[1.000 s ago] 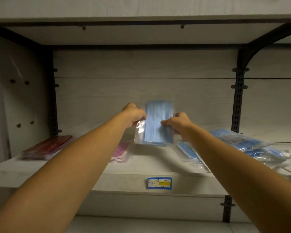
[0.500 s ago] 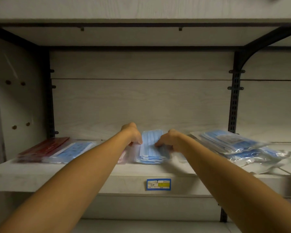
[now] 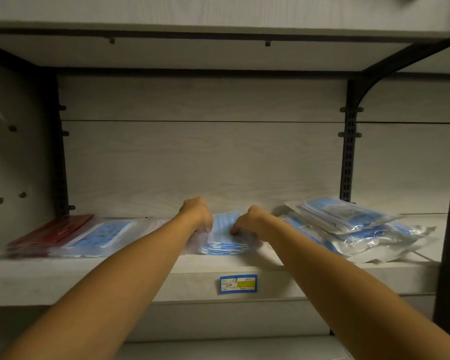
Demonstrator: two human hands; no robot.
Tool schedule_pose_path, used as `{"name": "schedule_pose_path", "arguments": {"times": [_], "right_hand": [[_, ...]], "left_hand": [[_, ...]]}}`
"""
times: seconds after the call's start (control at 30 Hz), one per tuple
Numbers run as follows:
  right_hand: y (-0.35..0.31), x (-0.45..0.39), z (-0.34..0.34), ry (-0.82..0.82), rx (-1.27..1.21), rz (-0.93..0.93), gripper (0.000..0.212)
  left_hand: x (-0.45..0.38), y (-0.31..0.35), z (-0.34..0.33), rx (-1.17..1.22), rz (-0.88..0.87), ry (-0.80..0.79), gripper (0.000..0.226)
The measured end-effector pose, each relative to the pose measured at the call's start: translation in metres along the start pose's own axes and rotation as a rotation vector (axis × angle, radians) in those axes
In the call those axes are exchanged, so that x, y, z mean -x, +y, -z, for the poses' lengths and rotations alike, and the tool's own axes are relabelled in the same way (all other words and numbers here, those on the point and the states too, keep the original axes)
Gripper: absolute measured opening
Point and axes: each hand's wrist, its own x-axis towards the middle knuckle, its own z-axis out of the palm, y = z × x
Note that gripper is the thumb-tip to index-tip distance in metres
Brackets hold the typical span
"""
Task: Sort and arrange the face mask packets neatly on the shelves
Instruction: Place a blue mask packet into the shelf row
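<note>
Nearest to me, at 6 o'clock on the front lip of the shelf (image 3: 63,279), sits a blue and yellow price label (image 3: 238,283). My two forearms reach up over that edge from 7 and 5 o'clock and meet just past it.

My left hand (image 3: 196,215) rests on the left edge of a blue mask packet (image 3: 222,237) that lies flat on the shelf at the centre, on top of a small stack of like packets. The fingers of this grip curl down over the packet's edge; their tips are hidden behind the knuckles, so I cannot tell how firmly they hold. My right hand (image 3: 252,222) is on the packet's right edge, its grip also curled, fingertips pressing down onto the clear wrapper.

At 9 o'clock, well apart from my hands, a second blue mask packet (image 3: 102,236) lies flat, and just beside it, further left, a red packet (image 3: 50,232) in clear plastic. Between those and the centre stack a pale pinkish wrapper shows faintly behind my left forearm; it is too blurred to say more.

At 3 o'clock a loose, untidy pile of blue packets (image 3: 348,224) is heaped, the top ones tilted, with crumpled clear plastic spilling toward the right.

Beyond everything stands the pale wood-grain back panel (image 3: 205,162), flanked by black slotted uprights (image 3: 347,157), with the upper shelf (image 3: 218,11) across 12 o'clock.
</note>
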Motion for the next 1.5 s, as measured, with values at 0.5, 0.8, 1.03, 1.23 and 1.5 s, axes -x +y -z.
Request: {"name": "schedule_pose_path", "arguments": {"times": [0.5,0.8,1.03,1.23,1.5], "right_hand": [[0.004,0.003,0.025,0.244,-0.027,0.099,0.033],[0.032,0.001,0.059,0.383,-0.348,0.015,0.017],[0.061,0.004,0.058,0.299,-0.416,-0.056,0.01],[0.076,-0.008,0.069,0.253,-0.428,-0.037,0.012],[0.101,-0.025,0.101,0.162,-0.246,-0.006,0.022]], "left_hand": [[-0.014,0.007,0.007,0.033,-0.036,0.087,0.042],[-0.02,0.036,0.007,0.332,-0.166,0.014,0.019],[-0.019,0.053,-0.027,0.419,-0.198,-0.011,0.018],[-0.017,0.081,-0.041,0.357,-0.215,-0.01,0.021],[0.009,0.126,-0.054,0.187,-0.124,-0.097,0.02]]}}
